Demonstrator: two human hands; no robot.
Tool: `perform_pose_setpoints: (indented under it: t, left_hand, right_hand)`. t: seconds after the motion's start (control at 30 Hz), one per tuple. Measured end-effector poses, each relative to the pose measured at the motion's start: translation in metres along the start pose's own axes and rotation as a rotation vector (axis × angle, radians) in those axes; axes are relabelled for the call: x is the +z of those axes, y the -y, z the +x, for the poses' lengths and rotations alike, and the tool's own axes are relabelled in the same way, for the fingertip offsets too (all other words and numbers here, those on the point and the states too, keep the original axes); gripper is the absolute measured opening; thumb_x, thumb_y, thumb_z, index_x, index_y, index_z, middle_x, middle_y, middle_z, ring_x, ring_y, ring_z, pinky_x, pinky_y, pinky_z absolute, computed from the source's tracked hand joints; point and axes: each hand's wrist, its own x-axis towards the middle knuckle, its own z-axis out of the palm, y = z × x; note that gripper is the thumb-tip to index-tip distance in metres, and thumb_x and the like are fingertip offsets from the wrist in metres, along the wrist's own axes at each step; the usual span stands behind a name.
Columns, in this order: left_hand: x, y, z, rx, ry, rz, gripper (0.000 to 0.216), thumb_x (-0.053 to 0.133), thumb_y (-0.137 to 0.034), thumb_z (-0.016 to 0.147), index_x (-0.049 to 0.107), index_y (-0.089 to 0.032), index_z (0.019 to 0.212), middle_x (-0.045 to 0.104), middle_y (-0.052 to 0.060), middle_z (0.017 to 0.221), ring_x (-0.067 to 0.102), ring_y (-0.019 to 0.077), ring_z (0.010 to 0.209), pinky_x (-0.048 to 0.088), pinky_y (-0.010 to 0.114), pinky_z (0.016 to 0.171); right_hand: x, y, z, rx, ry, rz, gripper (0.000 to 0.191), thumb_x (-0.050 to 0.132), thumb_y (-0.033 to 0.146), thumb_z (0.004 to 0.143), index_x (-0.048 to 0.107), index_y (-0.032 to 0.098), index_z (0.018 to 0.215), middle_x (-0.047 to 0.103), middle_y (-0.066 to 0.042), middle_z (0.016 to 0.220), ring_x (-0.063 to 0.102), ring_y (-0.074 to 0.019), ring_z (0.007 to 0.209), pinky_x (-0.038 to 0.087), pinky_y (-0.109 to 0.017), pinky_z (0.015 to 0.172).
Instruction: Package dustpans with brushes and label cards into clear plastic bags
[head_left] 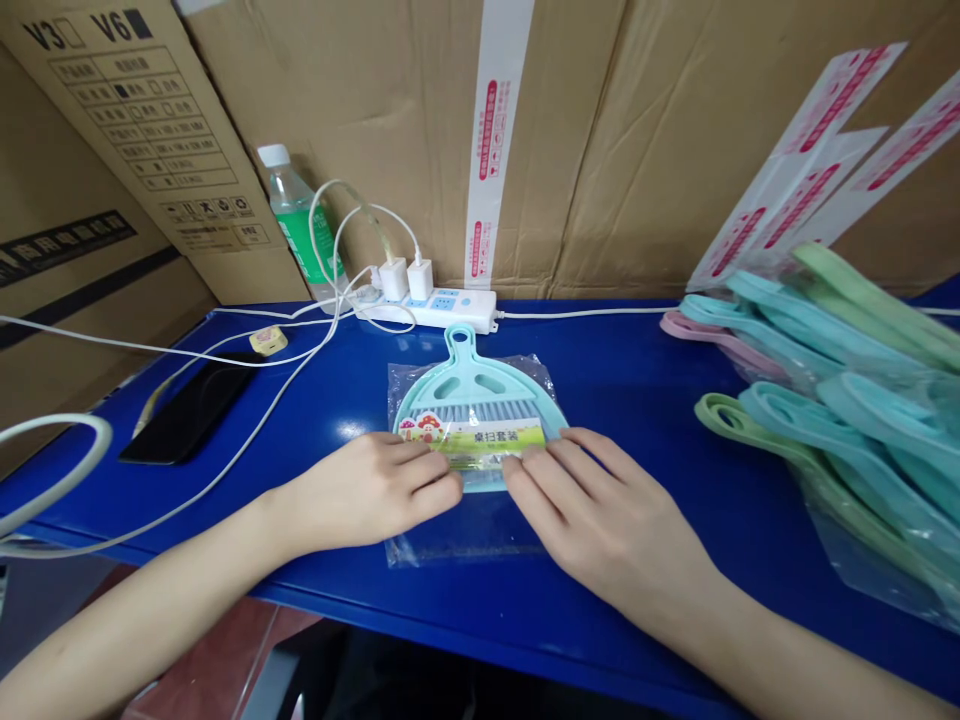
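Observation:
A light blue mini dustpan and brush set (475,392) lies in a clear plastic bag (465,535) on the blue table (622,390), handle pointing away from me. A green and yellow label card (480,440) sits across it. My left hand (371,490) rests flat on the bag's lower left part, fingers stretched toward the label. My right hand (592,510) lies flat on the lower right part, fingertips touching the label's edge. Both hands press on the bag and hold nothing.
A pile of bagged dustpan sets (840,400) in blue, green and pink lies at the right. A white power strip (431,305) with chargers, a green-labelled water bottle (300,225), a black phone (187,410) and white cables sit at the back left. Cardboard boxes (600,130) wall the back.

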Motion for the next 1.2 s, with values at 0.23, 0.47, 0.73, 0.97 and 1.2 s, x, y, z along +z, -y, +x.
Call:
perform_pose_setpoints:
  t: [0.23,0.47,0.73,0.97,1.2]
  left_hand:
    - [-0.001,-0.001,0.0,-0.029,0.001,0.053,0.032,0.032,-0.004,0.1,0.056,-0.016,0.083,0.063,-0.001,0.068,0.059,0.0129,0.061,0.045,0.025,0.051]
    - [0.0,-0.001,0.0,-0.033,-0.004,0.076,0.033,0.031,-0.003,0.1,0.055,-0.016,0.081,0.06,-0.002,0.063,0.055,0.0121,0.054,0.043,0.025,0.049]
    - [0.002,0.001,-0.004,-0.108,0.029,0.007,0.031,0.031,-0.005,0.1,0.052,-0.017,0.082,0.062,0.0,0.067,0.058,0.0139,0.056,0.044,0.025,0.051]
    - [-0.005,0.006,-0.012,-0.152,0.174,-0.209,0.02,0.037,-0.011,0.098,0.056,-0.016,0.093,0.066,0.005,0.081,0.063,0.0176,0.073,0.053,0.027,0.065]
    - [-0.017,0.007,-0.016,-0.205,0.265,-0.328,0.016,0.045,-0.008,0.087,0.059,-0.016,0.089,0.066,0.005,0.084,0.058,0.0204,0.077,0.05,0.031,0.07]
  right_hand:
    - [0.0,-0.001,0.002,0.035,0.054,-0.091,0.034,0.045,0.0,0.089,0.066,0.021,0.072,0.067,-0.002,0.067,0.054,-0.0181,0.066,0.043,-0.034,0.07]
    - [0.0,-0.005,0.0,0.043,0.099,-0.13,0.032,0.046,-0.001,0.087,0.068,0.02,0.08,0.063,-0.003,0.063,0.051,-0.0191,0.064,0.04,-0.035,0.069]
    - [0.0,-0.012,-0.002,-0.006,0.037,-0.07,0.036,0.043,-0.001,0.091,0.072,0.016,0.079,0.07,-0.006,0.069,0.059,-0.0185,0.066,0.046,-0.033,0.071]
    - [-0.002,-0.017,-0.012,-0.045,0.042,0.051,0.041,0.04,-0.004,0.091,0.071,0.014,0.074,0.071,-0.007,0.069,0.062,-0.0186,0.065,0.05,-0.031,0.07]
    - [0.002,-0.023,-0.02,-0.062,0.159,0.188,0.038,0.039,-0.003,0.091,0.069,0.016,0.077,0.071,-0.007,0.075,0.062,-0.0195,0.07,0.05,-0.032,0.07]
